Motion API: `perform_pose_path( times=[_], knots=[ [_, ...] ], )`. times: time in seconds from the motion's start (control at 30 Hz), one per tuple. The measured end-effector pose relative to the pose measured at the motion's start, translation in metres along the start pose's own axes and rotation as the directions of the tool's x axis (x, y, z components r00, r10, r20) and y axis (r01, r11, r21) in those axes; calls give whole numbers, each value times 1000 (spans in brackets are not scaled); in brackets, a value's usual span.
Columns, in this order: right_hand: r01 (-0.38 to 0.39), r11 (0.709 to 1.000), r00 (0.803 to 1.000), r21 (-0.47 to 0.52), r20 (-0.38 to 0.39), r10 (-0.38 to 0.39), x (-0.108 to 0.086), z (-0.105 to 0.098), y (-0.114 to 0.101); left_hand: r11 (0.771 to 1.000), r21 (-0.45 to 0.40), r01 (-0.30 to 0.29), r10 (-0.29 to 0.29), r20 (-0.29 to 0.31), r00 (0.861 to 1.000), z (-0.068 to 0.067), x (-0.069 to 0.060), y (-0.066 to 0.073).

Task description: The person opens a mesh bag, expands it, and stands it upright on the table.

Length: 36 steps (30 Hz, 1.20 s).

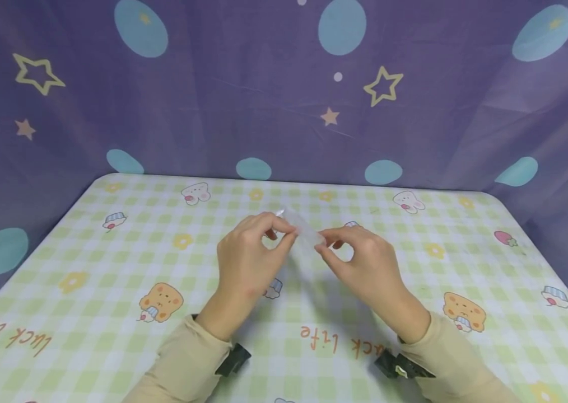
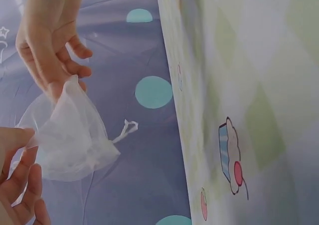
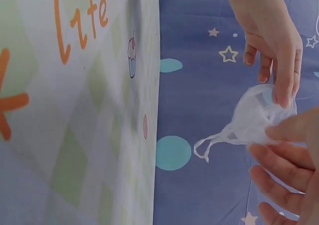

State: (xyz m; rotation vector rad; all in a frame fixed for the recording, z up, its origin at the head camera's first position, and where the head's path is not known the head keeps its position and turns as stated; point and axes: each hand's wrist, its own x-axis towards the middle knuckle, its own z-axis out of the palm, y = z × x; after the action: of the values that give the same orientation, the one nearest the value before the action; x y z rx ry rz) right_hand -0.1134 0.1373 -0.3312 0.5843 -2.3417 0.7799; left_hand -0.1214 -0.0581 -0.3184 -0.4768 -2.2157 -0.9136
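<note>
A small, thin, see-through white bag (image 1: 306, 228) is held up between both hands above the table. My left hand (image 1: 247, 254) pinches one side of its edge between thumb and forefinger. On the other side, my right hand (image 1: 371, 263) pinches the edge in the same way. In the left wrist view the bag (image 2: 79, 142) hangs partly spread, its lower part bunched up. A short twisted loop sticks out from the bag (image 3: 246, 122) in the right wrist view. The bag's far side is hidden from the head view.
The table (image 1: 112, 358) wears a green-and-white checked cloth printed with bears, cupcakes and flowers. A purple curtain (image 1: 243, 84) with stars and blue ovals hangs behind it. Dark straps (image 1: 233, 360) sit at the wrists over beige sleeves (image 1: 178, 364).
</note>
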Motion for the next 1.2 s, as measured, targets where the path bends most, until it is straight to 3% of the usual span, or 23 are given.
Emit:
perform_pose_path(
  times=[0.1, 0.2, 0.37, 0.9, 1.03, 1.2],
  knots=[
    [-1, 1000, 998, 11, -55, 1, 1, -2, 1, 999, 10, 41, -41, 7, 999, -1, 0, -1],
    [29, 999, 990, 35, -141, -24, 4, -3, 3, 996, 43, 74, -77, 56, 995, -1, 0, -1],
    [94, 996, 973, 0, -212, -92, 7, -6, 5, 996, 79, 43, -53, 120, 991, 2, 0, -2],
    [98, 995, 985, -13, -141, -99, 3, -3, 5, 991, 90, -98, 91, 78, 993, 4, -4, 2],
    [70, 998, 989, 0, -129, -69, 3, -3, 4, 992, 106, -73, 65, 77, 995, 3, -3, 2],
    [27, 1000, 996, 3, -86, -27, 3, -4, 4, 994, 106, 1, -9, 79, 997, -1, 0, -1]
  ],
)
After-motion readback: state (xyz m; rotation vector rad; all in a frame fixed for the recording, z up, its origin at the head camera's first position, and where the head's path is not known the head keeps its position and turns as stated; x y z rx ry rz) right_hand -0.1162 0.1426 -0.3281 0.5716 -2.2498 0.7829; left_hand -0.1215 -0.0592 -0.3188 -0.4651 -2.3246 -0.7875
